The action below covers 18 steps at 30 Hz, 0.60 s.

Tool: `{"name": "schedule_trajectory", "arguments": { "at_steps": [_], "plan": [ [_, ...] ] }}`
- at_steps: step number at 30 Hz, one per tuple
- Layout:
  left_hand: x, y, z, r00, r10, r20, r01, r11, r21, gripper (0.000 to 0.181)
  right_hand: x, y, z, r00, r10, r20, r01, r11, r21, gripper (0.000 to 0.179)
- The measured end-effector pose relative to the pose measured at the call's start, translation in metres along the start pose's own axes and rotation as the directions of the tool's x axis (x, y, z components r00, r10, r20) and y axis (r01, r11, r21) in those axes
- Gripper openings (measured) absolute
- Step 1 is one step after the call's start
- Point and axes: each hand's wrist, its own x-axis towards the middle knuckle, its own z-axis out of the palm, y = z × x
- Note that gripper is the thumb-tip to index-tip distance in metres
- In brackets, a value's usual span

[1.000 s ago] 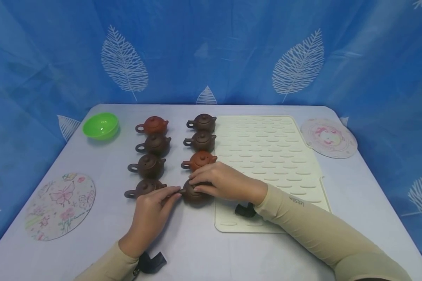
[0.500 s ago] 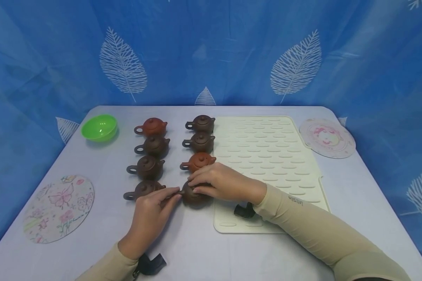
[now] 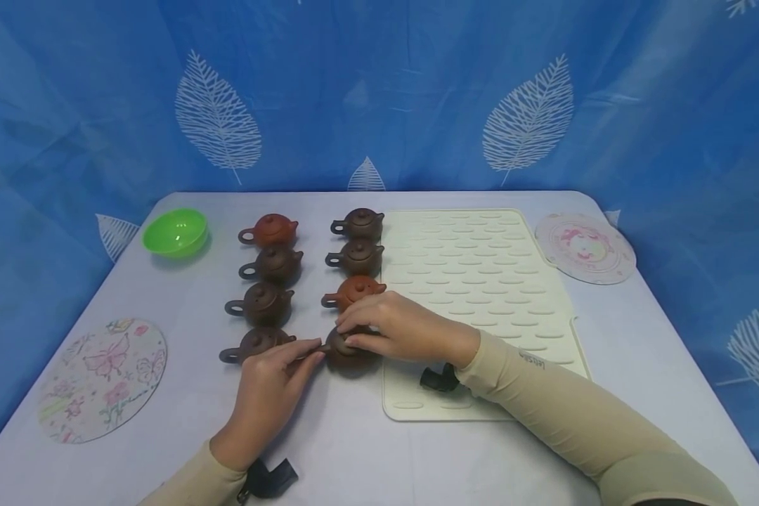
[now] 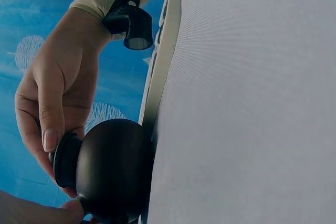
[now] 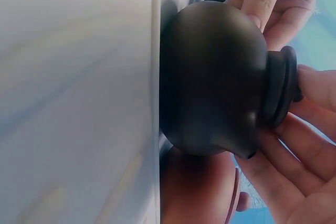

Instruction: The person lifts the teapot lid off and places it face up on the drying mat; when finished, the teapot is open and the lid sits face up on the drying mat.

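Observation:
A dark brown teapot [image 3: 349, 358] stands at the near end of the right-hand row, by the left edge of a cream mat [image 3: 411, 405]. My left hand [image 3: 268, 390] pinches its handle from the left. Over its top, my right hand [image 3: 395, 325] grips the lid [image 5: 286, 85], thumb by the knob and fingers curved along the rim. In the right wrist view the lid is at the pot's mouth, and the spout [image 5: 244, 148] points towards my right fingers. An orange-brown teapot [image 3: 357, 288] stands right behind, partly covered by my right hand.
Two more dark teapots continue this row to the back. Left of it runs another row, with a reddish teapot [image 3: 273, 230] at its far end and a dark teapot [image 3: 258, 342] nearest. A green bowl [image 3: 176, 233], a butterfly-patterned round mat [image 3: 104, 379] and a pink-patterned round mat [image 3: 585, 248] lie around.

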Motion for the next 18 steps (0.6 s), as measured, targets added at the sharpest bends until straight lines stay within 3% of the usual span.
{"name": "schedule_trajectory", "arguments": {
  "at_steps": [18],
  "plan": [
    [0.0,-0.001,0.0,1.0,0.0,0.008,0.0,1.0,-0.003,0.027,-0.001,0.004,-0.013,0.999,-0.01,-0.046,0.011,1.0,0.022,0.021]
  ]
}}
